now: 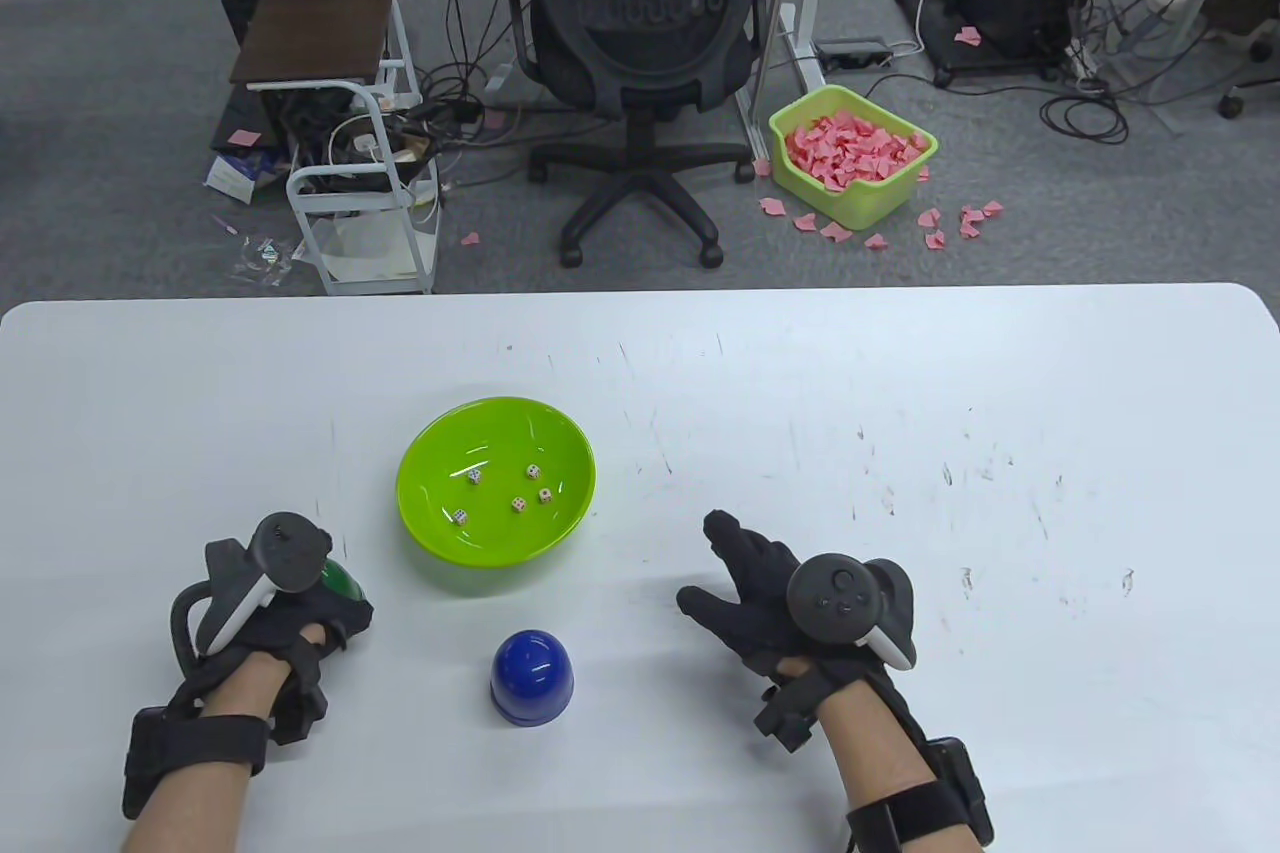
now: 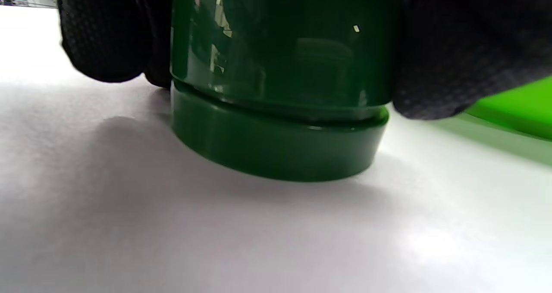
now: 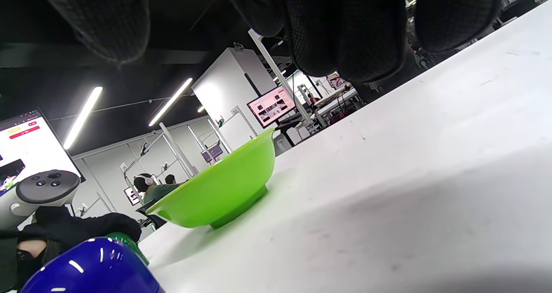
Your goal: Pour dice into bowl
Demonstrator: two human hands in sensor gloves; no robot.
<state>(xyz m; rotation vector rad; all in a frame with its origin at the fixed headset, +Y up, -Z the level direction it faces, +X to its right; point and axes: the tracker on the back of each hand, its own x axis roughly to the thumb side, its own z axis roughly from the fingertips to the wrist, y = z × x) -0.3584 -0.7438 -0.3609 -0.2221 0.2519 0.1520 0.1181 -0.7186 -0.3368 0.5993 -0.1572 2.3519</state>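
Note:
A lime green bowl [image 1: 440,533] stands on the white table [image 1: 900,413] with several small dice [image 1: 520,504] inside. My left hand [image 1: 300,618] grips a dark green cup [image 1: 345,581], mouth down on the table just left of the bowl. The left wrist view shows the green cup [image 2: 280,112] with my gloved fingers [image 2: 453,60] on both its sides and the bowl's edge [image 2: 517,112] at the right. A blue dome-shaped cup [image 1: 532,678] stands mouth down in front of the bowl. My right hand [image 1: 745,583] rests open on the table, right of the blue cup [image 3: 90,267], holding nothing.
The table's far edge lies beyond the bowl [image 3: 220,189]. An office chair [image 1: 640,43], a small cart [image 1: 350,153] and a green bin of pink paper pieces [image 1: 852,153] stand on the floor past it.

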